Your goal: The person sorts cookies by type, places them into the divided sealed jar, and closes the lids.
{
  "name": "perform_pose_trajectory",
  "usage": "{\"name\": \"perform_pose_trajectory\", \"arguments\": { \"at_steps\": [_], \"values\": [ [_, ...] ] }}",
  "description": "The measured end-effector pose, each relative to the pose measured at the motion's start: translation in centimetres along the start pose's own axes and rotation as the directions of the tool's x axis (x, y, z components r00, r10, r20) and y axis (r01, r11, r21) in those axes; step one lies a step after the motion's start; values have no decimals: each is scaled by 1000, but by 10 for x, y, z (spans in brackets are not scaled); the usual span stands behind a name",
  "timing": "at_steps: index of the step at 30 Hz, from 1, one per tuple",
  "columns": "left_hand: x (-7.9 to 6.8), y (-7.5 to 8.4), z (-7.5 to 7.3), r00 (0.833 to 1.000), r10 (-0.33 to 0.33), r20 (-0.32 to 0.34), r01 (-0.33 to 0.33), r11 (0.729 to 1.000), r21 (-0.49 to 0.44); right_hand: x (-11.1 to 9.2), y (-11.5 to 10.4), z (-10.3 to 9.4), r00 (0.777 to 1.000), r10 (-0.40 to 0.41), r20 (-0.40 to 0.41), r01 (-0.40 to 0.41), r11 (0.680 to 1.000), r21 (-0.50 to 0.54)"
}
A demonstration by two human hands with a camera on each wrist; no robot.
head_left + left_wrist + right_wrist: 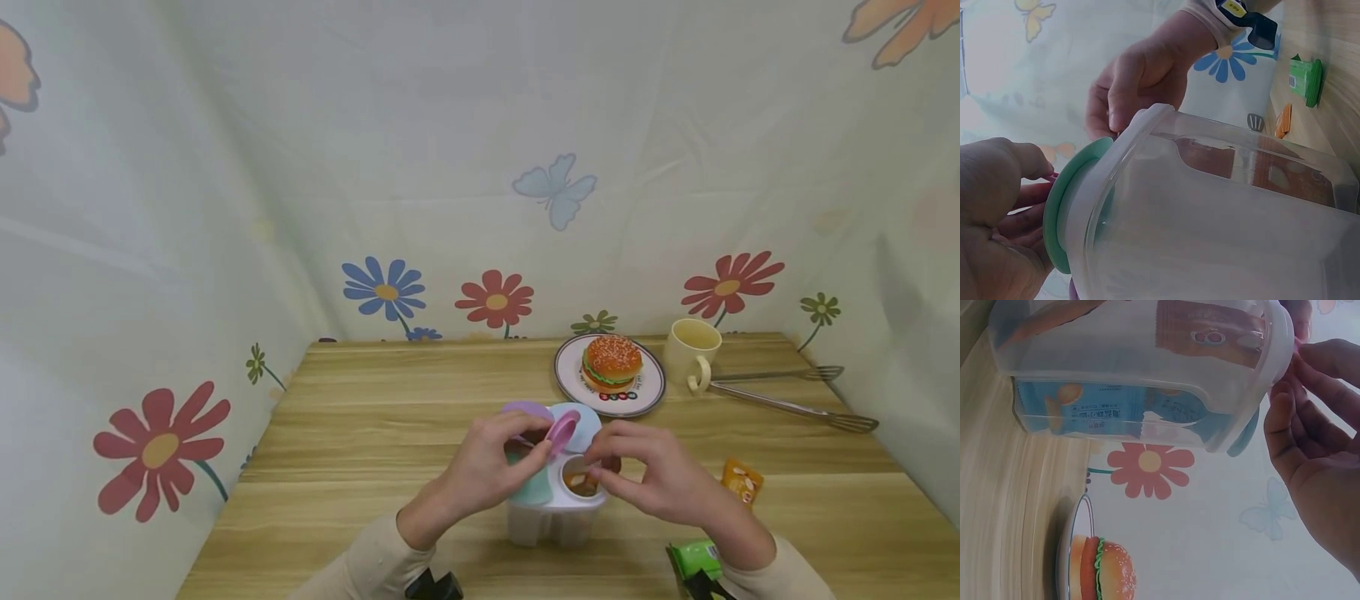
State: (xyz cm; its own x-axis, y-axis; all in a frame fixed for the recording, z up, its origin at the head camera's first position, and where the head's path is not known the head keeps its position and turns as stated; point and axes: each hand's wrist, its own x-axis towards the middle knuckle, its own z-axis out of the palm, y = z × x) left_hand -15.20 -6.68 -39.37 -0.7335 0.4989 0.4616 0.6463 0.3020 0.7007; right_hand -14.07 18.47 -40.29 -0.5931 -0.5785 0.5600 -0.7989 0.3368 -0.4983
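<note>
A clear container (558, 525) with a white top and round, coloured flip lids stands upright on the table. My left hand (491, 458) pinches the raised pink lid (562, 432) between thumb and fingers. Over the uncovered round opening (579, 481) beside it, my right hand (660, 471) has its thumb and curled fingers right at the rim. Under that opening a brown snack packet (1210, 334) shows through the wall; I cannot tell if the right fingertips pinch it. Blue snack packets (1091, 406) fill a neighbouring compartment. The green lid (1063, 206) is down, close to my left fingers.
Behind the container, a toy burger (611, 362) sits on a white plate (567, 377). A yellow mug (686, 358) and two metal whisks (795, 402) lie to its right. An orange packet (742, 481) and a green packet (696, 557) are near my right forearm.
</note>
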Motion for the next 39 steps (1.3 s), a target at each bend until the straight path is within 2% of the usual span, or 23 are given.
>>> {"name": "perform_pose_trajectory", "arguments": {
  "at_steps": [4,12,16,27,35,39],
  "values": [
    [0,0,0,1000,-8,4,8,1000,3,-2,0,0,999,3,46,-3,1000,-7],
    [0,1,0,1000,-14,4,14,1000,12,-1,1,0,995,-32,97,37,998,-54],
    [0,1,0,1000,-12,3,12,1000,13,-1,0,-1,993,-19,113,26,998,-63],
    [0,0,1,1000,15,0,-15,1000,4,-1,3,-4,994,-33,109,38,998,-43],
    [0,0,1,1000,-1,1,1,1000,-3,-7,7,-11,998,51,39,-49,998,-50],
    [0,0,1,1000,4,-2,-4,1000,-5,-11,10,-17,998,66,-2,-66,995,-73]
  ]
}}
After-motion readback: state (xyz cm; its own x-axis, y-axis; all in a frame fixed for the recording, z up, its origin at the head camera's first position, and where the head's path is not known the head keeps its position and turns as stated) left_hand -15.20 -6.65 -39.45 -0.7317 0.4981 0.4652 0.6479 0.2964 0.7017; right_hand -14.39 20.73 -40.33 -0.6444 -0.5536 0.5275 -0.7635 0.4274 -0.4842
